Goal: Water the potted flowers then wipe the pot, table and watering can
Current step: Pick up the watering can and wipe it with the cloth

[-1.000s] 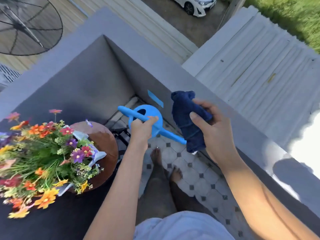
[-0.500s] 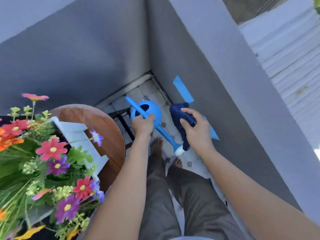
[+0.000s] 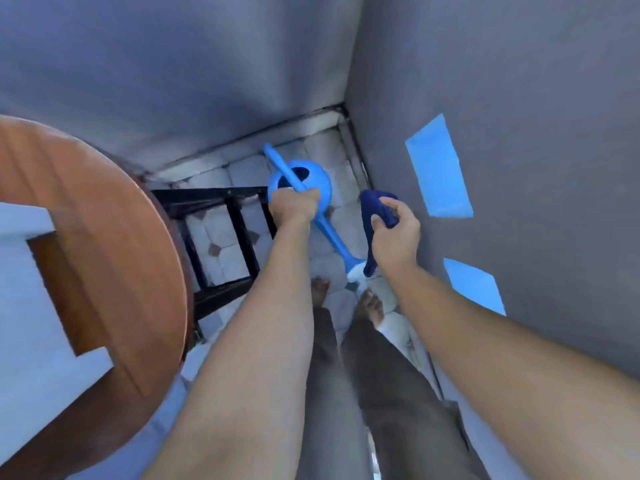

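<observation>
My left hand (image 3: 292,204) grips the handle of the blue watering can (image 3: 311,181), held low over the tiled floor near the wall corner, its spout pointing back toward my feet. My right hand (image 3: 394,233) is closed on a dark blue cloth (image 3: 372,209), just right of the can's spout. The round brown wooden table (image 3: 114,244) fills the left side. A white pot edge (image 3: 20,292) shows at the far left; the flowers are out of view.
Grey walls meet in a corner (image 3: 343,109) just beyond the can. Blue tape patches (image 3: 438,168) mark the right wall. A black metal table frame (image 3: 225,216) stands under the table. My bare feet (image 3: 370,306) rest on the patterned floor tiles.
The view has tilted further down and the flowers have left the frame. Both hands lowered the can and cloth toward the floor corner; the cloth now hangs beside the spout.
</observation>
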